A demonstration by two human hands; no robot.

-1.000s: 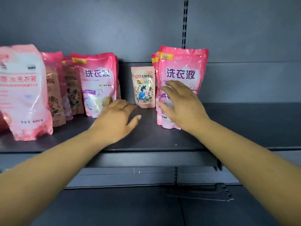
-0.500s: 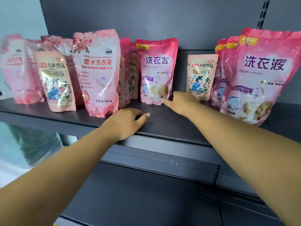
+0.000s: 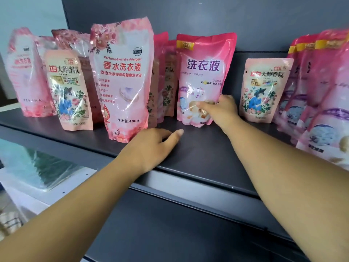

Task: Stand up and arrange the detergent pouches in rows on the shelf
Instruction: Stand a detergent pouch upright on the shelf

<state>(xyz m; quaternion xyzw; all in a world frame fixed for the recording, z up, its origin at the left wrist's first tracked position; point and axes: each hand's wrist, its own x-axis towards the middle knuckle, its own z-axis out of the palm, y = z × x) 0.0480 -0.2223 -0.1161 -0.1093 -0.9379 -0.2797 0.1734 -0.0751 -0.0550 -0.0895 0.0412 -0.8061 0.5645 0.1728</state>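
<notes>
Several pink detergent pouches stand on a dark grey shelf (image 3: 198, 154). My right hand (image 3: 219, 110) grips the lower right corner of an upright pink pouch with purple characters (image 3: 204, 72) in the middle. My left hand (image 3: 151, 146) rests on the shelf near its front edge, fingers loosely curled, holding nothing. Just left of it stands a tall pale pink pouch marked 400 (image 3: 122, 76). A small floral pouch (image 3: 264, 89) stands to the right of my right hand, and another small floral pouch (image 3: 68, 89) stands at the left.
A row of larger pink pouches (image 3: 324, 95) crowds the right end of the shelf. More pouches (image 3: 26, 72) stand at the far left and behind the front ones. Below left lies a white surface with a clear plastic sheet (image 3: 37, 167).
My right hand has reached further in and taken hold of the middle pouch's lower corner. My left hand has stayed on the shelf front. The view has moved slightly closer.
</notes>
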